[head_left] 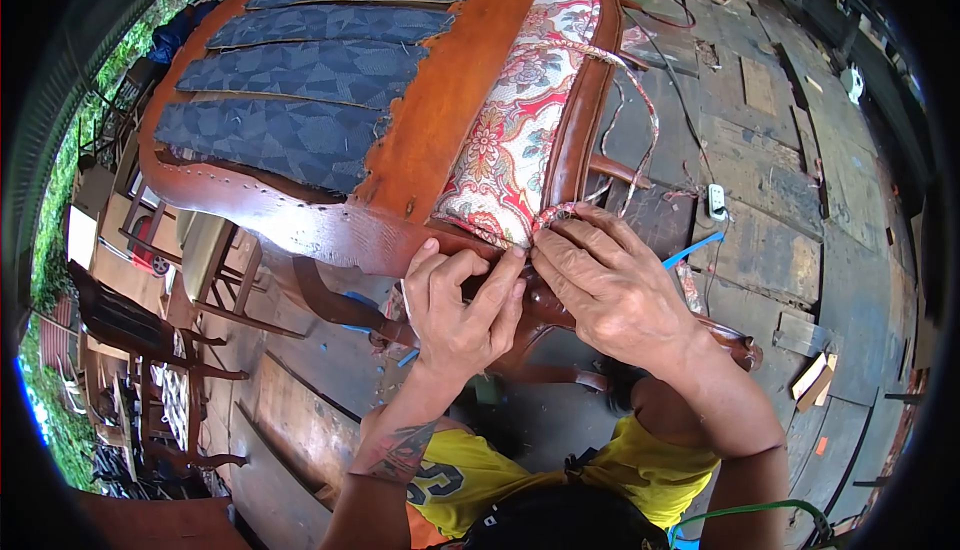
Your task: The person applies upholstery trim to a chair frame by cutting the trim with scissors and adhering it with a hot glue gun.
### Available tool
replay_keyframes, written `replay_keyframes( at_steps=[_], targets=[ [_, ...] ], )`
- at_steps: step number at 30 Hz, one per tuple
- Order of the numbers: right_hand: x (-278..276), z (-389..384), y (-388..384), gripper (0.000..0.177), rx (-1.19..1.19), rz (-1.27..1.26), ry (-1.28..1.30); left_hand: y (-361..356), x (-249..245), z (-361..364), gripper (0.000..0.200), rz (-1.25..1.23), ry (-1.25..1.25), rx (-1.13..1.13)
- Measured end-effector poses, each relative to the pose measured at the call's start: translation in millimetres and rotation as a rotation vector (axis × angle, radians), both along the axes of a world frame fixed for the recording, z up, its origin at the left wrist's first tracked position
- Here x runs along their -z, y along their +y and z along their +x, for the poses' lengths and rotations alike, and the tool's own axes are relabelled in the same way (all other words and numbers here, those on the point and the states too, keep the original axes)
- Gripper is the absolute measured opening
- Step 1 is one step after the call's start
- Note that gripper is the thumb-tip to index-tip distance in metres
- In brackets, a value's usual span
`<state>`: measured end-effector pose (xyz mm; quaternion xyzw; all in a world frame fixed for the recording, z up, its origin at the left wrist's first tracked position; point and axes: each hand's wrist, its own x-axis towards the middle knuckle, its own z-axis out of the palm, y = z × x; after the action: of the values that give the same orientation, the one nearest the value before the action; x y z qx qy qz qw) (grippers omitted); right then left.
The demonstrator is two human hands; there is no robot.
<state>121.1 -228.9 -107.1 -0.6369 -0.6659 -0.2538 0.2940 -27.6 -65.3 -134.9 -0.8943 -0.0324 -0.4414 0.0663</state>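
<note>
A wooden chair frame (430, 140) lies across the upper middle, with blue patterned straps (290, 75) on its back and red-and-white floral fabric (500, 145) on its seat edge. My left hand (462, 305) is at the fabric's lower corner, its fingers bent and the tips pressed on the fabric edge and wood. Right beside it, my right hand (605, 280) has its fingers closed around the end of the floral piping cord (655, 120). That cord loops loosely off to the right of the seat. The fingertips of both hands nearly touch.
Wooden chairs (140, 340) stand at the left. A white power socket (716, 202) with a dark cable lies on the plank floor (760, 250) at the right. Blue tubing (695, 249) sticks out beside my right hand. Wood scraps (815, 380) lie farther right.
</note>
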Motion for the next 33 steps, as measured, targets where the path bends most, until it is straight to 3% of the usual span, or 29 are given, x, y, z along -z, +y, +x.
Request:
replay_keyframes(
  at_steps=[7, 17, 20, 23, 24, 26, 28, 30, 32, 33],
  targets=[
    [5, 3, -1, 0.043, -0.008, 0.009, -0.005, 14, -26, -5, 0.021, 0.031, -0.031, -0.043],
    [2, 1, 0, 0.041, -0.009, 0.004, 0.094, 24, -54, -11, 0.023, -0.003, 0.079, -0.048],
    [3, 1, 0, 0.040, -0.012, 0.000, 0.107, 35, -74, -13, 0.024, 0.000, 0.163, 0.044],
    [6, 6, 3, 0.038, -0.032, 0.068, 0.057, 43, -89, -23, 0.025, 0.013, -0.027, -0.005],
    [6, 7, 5, 0.038, -0.063, 0.021, 0.076, 45, -86, -35, 0.024, -0.021, -0.108, -0.075],
    [10, 7, 5, 0.034, -0.036, 0.098, 0.075, 37, -62, -58, 0.021, -0.502, -0.471, -0.078],
    [15, 10, 12, 0.036, -0.079, 0.168, 0.087, 13, -47, -62, 0.020, -0.643, -0.671, -0.141],
    [15, 5, 10, 0.035, -0.078, 0.151, 0.112, 7, -5, -93, 0.029, -0.675, -0.608, -0.147],
    [27, 23, 21, 0.034, -0.075, 0.171, 0.126, -2, 34, -111, 0.033, -0.966, -0.633, -0.153],
    [38, 45, 39, 0.029, -0.154, 0.392, -0.104, -4, 52, -121, 0.034, -1.076, -0.704, -0.164]
  ],
)
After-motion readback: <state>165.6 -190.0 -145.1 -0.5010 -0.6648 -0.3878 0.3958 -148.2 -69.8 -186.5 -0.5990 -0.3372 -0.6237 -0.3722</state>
